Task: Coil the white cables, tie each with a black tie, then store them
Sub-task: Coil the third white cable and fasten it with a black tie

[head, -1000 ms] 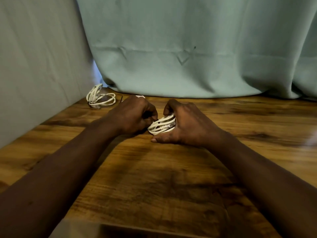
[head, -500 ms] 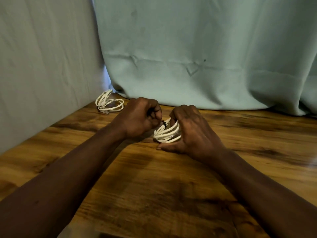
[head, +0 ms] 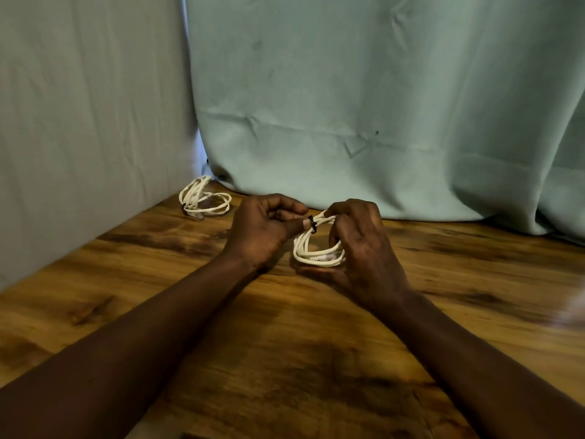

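A coiled white cable (head: 311,253) stands on edge just above the wooden table (head: 285,343), gripped by my right hand (head: 364,248), whose fingers curl over its top and right side. A black tie (head: 312,224) wraps the coil's upper left part. My left hand (head: 262,231) pinches at that tie with thumb and fingers. A second coiled white cable (head: 202,199) lies on the table at the back left corner, apart from both hands.
A pale green curtain (head: 380,106) hangs along the table's back edge, and grey cloth (head: 79,122) covers the left side. A blurred pale object (head: 574,308) shows at the right edge of the view.
The coil has been tilted up from lying nearly flat to standing on edge. The black tie has come into view on it, with my left hand's fingers at it. The camera view shifted.
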`<state>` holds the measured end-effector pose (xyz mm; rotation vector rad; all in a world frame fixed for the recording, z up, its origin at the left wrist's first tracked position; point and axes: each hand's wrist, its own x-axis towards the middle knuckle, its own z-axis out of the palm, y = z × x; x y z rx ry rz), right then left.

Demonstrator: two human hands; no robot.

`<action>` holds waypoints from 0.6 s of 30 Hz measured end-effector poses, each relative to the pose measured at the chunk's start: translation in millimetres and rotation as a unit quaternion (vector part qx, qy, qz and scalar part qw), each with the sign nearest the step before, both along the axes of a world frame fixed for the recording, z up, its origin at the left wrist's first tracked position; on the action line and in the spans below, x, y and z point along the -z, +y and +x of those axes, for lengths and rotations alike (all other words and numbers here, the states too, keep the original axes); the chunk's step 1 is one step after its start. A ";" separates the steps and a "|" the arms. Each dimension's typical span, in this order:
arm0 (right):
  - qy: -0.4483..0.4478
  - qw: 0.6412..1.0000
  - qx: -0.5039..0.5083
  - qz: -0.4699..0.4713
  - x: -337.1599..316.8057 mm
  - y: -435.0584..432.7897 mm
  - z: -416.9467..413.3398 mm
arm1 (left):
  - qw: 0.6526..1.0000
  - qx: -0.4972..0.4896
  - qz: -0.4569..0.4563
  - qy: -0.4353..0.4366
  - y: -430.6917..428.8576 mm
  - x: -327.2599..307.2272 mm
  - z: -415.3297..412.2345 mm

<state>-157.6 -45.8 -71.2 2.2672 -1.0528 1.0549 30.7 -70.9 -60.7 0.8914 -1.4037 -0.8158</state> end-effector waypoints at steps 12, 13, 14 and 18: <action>-0.072 0.997 -0.031 -0.001 0.5 -2.6 1.7 | 0.995 -0.031 -0.088 -0.028 8.2 -4.0 -5.6; -0.078 0.997 -0.030 -0.002 0.5 -3.1 1.9 | 0.995 -0.028 -0.092 -0.039 9.7 -4.1 -6.2; -0.085 0.996 -0.027 -0.005 0.2 -3.6 1.9 | 0.994 -0.022 -0.095 -0.045 11.2 -4.0 -7.0; -0.099 0.995 -0.021 -0.017 -0.2 -3.2 4.5 | 0.990 -0.026 -0.117 -0.071 14.3 -3.2 -11.8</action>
